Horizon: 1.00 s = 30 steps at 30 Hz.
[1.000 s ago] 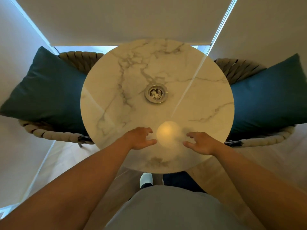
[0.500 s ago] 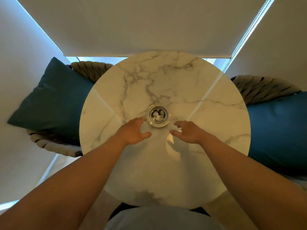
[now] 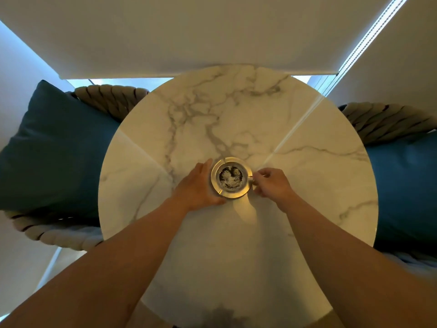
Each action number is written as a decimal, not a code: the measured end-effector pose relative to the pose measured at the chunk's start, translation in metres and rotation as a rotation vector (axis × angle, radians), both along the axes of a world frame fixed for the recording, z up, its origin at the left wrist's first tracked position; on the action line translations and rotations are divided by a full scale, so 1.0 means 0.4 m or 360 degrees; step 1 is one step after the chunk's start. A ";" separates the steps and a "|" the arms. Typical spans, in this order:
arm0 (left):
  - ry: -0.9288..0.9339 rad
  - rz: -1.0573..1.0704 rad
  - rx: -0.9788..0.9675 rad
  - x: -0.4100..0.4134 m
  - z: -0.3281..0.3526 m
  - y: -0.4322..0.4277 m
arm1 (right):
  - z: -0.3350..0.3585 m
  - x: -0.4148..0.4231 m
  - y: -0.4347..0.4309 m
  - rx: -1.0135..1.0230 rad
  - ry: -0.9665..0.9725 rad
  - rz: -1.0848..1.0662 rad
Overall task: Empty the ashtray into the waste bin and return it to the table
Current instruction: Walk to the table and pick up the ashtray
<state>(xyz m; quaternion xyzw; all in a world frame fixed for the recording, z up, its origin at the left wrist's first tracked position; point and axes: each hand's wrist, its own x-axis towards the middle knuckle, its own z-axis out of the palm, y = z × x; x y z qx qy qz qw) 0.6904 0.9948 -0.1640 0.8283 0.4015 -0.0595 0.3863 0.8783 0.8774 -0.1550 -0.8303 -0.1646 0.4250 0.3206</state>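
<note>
A round metal ashtray [image 3: 231, 178] with dark ash and pale bits in its bowl sits at the middle of the round white marble table [image 3: 295, 185]. My left hand [image 3: 199, 185] lies against the ashtray's left rim, fingers curved around it and thumb under its near edge. My right hand [image 3: 272, 183] pinches the right rim between thumb and fingers. The ashtray still rests on the tabletop. No waste bin is in view.
Two woven rope chairs with dark teal cushions flank the table, one at the left [image 3: 54, 150] and one at the right [image 3: 402, 181]. A lowered white roller blind [image 3: 189, 36] hangs behind the table, its bead chain [image 3: 364, 39] at the upper right.
Both hands moved forward from the table's near edge and closed in on the ashtray from either side. The view came nearer to the table.
</note>
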 end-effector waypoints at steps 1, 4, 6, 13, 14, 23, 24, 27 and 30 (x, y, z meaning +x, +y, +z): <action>0.0014 -0.0027 0.0018 0.003 -0.009 0.005 | -0.009 -0.004 0.005 0.0010 0.0011 -0.0043; -0.0024 -0.0088 0.0083 0.014 -0.026 0.010 | -0.027 -0.015 0.014 0.0024 0.0032 -0.0168; -0.0030 -0.0120 0.0122 0.023 -0.034 0.008 | -0.036 -0.020 0.016 0.0017 0.0016 -0.0202; 0.0012 -0.0171 0.0262 0.037 -0.052 0.000 | -0.049 -0.030 0.018 0.0017 -0.0065 -0.0202; 0.0020 -0.0165 0.0267 0.037 -0.051 -0.001 | -0.049 -0.031 0.018 0.0025 -0.0066 -0.0199; 0.0035 -0.0168 0.0375 0.024 -0.033 -0.026 | -0.034 -0.044 -0.008 0.0127 -0.0004 -0.0133; 0.0028 -0.0172 0.0380 0.020 -0.030 -0.030 | -0.030 -0.045 -0.013 0.0143 -0.0021 -0.0097; -0.0037 -0.0182 0.0387 0.006 -0.015 -0.045 | -0.011 -0.051 -0.032 0.0186 -0.0118 0.0082; -0.0106 -0.0182 0.0408 -0.010 0.004 -0.060 | 0.019 -0.064 -0.050 0.0233 -0.0184 0.0244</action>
